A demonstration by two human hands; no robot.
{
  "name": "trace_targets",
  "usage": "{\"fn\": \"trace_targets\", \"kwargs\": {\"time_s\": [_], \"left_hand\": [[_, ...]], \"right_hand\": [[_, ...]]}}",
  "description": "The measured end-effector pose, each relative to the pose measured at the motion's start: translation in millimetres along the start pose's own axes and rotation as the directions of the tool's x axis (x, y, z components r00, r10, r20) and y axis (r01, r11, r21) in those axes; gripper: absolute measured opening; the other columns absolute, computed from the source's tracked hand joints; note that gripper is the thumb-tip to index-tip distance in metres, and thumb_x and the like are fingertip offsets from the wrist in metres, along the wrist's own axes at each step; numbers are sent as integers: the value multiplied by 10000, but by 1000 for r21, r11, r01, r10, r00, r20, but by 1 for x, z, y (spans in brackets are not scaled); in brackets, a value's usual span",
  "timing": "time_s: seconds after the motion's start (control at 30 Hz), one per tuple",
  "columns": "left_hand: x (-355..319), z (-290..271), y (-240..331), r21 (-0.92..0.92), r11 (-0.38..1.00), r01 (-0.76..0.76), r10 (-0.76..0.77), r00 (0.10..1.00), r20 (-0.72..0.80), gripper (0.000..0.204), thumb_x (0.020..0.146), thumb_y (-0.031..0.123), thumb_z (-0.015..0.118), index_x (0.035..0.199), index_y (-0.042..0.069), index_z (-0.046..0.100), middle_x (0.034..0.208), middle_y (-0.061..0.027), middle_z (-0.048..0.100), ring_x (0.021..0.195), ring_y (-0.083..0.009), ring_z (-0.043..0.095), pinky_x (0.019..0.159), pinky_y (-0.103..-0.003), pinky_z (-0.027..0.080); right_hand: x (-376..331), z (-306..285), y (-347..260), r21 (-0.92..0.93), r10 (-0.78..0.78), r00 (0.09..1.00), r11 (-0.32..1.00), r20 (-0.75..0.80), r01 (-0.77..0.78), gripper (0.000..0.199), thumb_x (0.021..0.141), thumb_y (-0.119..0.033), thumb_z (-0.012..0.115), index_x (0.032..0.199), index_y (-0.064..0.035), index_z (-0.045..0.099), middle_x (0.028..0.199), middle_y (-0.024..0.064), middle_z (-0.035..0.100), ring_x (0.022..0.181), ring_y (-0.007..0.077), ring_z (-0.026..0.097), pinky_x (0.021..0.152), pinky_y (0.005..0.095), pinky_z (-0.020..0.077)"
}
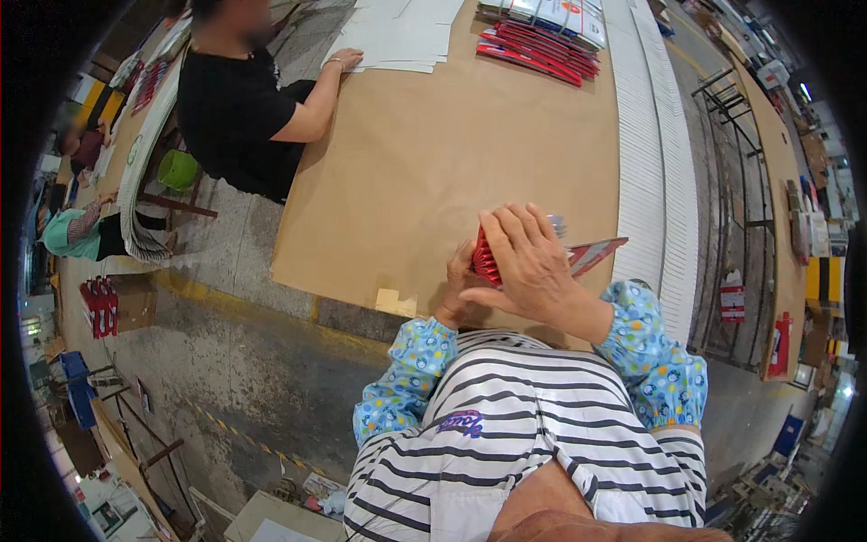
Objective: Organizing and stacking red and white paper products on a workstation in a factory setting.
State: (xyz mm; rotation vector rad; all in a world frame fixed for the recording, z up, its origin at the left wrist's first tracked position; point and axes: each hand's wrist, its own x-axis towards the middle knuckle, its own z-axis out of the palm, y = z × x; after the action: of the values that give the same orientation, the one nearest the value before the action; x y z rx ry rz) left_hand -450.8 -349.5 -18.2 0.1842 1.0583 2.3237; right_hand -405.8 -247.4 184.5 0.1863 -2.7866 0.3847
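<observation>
At the near edge of the brown table, I have a stack of folded red printed paper pieces (486,262) between both hands. The curled fingers of my left hand (454,291) grip its left side, partly hidden behind the stack. Over its top and right side lies my right hand (533,271), fingers bent and thumb pointing left. A flat red and white printed end (596,256) sticks out to the right from under my right hand. Whether it belongs to the same stack, I cannot tell.
The brown tabletop (433,172) stretches ahead. Bundled red and white printed pieces (542,50) lie at its far right. White sheets (397,36) lie at the far left, under a co-worker's hand (346,60). A long row of overlapping white pieces (643,163) runs along the right side.
</observation>
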Motion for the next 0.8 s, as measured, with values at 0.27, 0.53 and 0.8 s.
{"fn": "trace_targets", "kwargs": {"time_s": [0.27, 0.53, 0.8], "left_hand": [[10, 10, 4, 610, 728, -313, 272, 949, 162, 348, 678, 223, 763, 899, 79, 537, 797, -108, 548, 736, -352, 538, 620, -409, 462], [4, 55, 70, 643, 582, -498, 417, 862, 290, 530, 756, 202, 749, 1182, 71, 462, 1129, -76, 525, 1021, -186, 522, 857, -311, 454], [-2, -6, 7, 646, 627, -437, 203, 891, 405, 328, 725, 149, 709, 1013, 52, 586, 983, -140, 627, 865, -339, 619, 751, -375, 505]], "right_hand": [[15, 16, 14, -110, -79, 968, 992, -237, 54, 404, 714, -412, 733, 706, -75, 510, 682, 61, 483, 585, 210, 496, 509, 327, 363], [14, 25, 12, -74, -141, 917, 990, -373, 122, 256, 682, -206, 691, 617, -107, 464, 611, 23, 456, 500, 171, 467, 461, 291, 320], [7, 24, 9, -43, -134, 911, 991, -391, 128, 255, 671, -220, 691, 616, -110, 468, 609, 24, 450, 510, 165, 458, 466, 295, 313]]}}
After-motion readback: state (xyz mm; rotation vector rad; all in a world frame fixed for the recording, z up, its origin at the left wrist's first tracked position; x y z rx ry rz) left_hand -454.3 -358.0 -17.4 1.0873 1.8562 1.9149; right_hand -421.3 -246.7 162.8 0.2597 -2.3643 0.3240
